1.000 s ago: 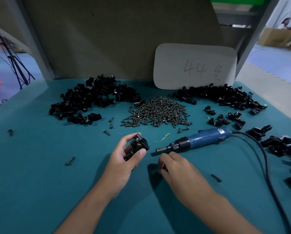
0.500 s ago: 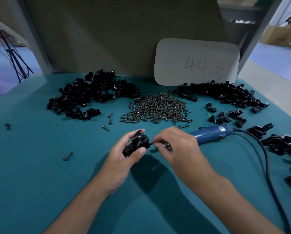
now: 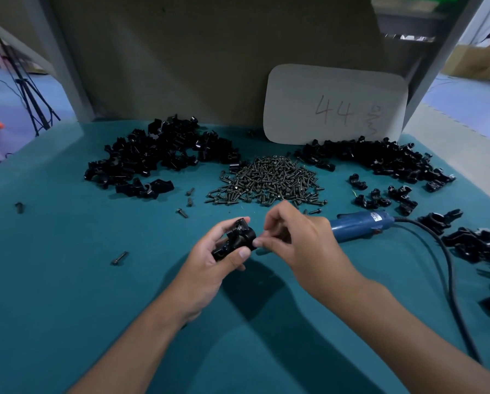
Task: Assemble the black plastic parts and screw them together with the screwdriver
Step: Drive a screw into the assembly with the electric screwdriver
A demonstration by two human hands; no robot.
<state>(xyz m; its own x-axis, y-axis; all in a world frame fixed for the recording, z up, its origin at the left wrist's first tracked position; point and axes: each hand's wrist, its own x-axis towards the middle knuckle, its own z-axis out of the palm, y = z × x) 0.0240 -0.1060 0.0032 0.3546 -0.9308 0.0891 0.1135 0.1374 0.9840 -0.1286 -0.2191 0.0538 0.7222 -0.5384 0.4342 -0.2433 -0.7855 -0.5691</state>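
Centre frame: left hand (image 3: 209,268) gripping black plastic assembly (image 3: 234,241) above teal counter (image 3: 67,280). Right hand (image 3: 297,240) touching its right edge, fingertips pinched together; anything pinched too small to make out. Blue electric screwdriver (image 3: 360,224) right of centre, tip hidden behind right hand, cord running off lower right. Screw pile (image 3: 266,183) behind.

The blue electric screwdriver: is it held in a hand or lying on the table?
Lying on the teal table: the blue electric screwdriver rests behind the right hand, ungripped.
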